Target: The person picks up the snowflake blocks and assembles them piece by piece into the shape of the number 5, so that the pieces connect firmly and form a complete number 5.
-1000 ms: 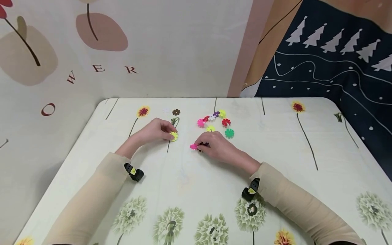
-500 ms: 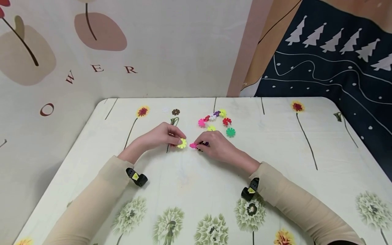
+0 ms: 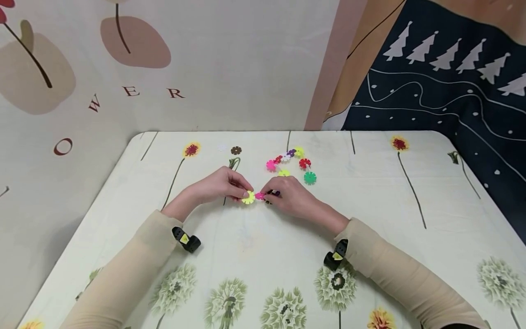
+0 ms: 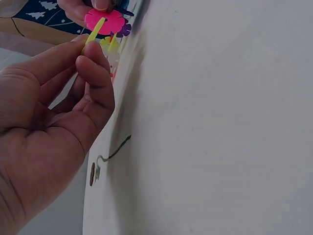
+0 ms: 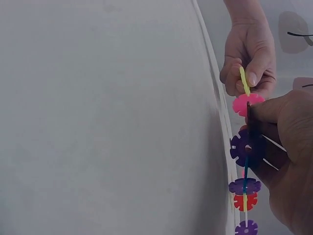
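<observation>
Between its thumb and fingertips my left hand [image 3: 222, 185] pinches a yellow plastic snowflake disc [image 3: 248, 198]. That disc is edge-on in the left wrist view, its tip overlapping the pink disc [image 4: 104, 22]. My right hand [image 3: 293, 196] grips the near end of a chain of slotted discs, at a dark disc [image 5: 249, 120] right behind the pink one. Beyond it, purple discs [image 5: 239, 148] and a red disc [image 5: 245, 201] follow in the right wrist view. The right fingers partly hide the held discs in the head view.
The chain curves over the table behind my right hand, with a green disc [image 3: 310, 178] and a red one [image 3: 305, 163] at its right side. A loose brown disc [image 3: 236, 150] and a pale white disc [image 3: 222, 147] lie farther back. A fabric wall stands behind the table [image 3: 246, 274].
My left hand has moved right and slightly nearer with the yellow disc, bringing it up against the pink disc. The right hand has stayed almost still.
</observation>
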### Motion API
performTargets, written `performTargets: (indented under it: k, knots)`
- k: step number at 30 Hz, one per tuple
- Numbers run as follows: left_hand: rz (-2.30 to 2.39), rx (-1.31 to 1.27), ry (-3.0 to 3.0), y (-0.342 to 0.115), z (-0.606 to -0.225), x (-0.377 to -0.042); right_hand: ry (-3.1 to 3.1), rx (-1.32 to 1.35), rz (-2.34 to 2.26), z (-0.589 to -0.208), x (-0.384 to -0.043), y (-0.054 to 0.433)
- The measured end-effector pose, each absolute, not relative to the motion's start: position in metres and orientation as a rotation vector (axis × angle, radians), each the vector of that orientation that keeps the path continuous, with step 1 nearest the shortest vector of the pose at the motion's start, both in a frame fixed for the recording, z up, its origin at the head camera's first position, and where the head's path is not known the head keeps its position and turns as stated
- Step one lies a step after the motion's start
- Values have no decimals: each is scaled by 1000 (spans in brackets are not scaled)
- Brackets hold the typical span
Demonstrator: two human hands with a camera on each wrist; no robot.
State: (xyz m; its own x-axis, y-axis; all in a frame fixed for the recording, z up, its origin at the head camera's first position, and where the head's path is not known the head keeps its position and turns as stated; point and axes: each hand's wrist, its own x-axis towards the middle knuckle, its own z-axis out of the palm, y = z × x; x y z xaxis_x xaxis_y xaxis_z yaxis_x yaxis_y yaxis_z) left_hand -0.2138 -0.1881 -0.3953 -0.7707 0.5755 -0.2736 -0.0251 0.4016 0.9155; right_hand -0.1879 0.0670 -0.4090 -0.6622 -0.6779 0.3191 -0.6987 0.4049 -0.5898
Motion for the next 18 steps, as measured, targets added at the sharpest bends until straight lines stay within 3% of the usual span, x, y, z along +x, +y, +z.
performTargets:
  k: [18]
  knots:
    - [1401,469,2065,-184,-399,-214,-2500,1388,1114,-413,-186,67]
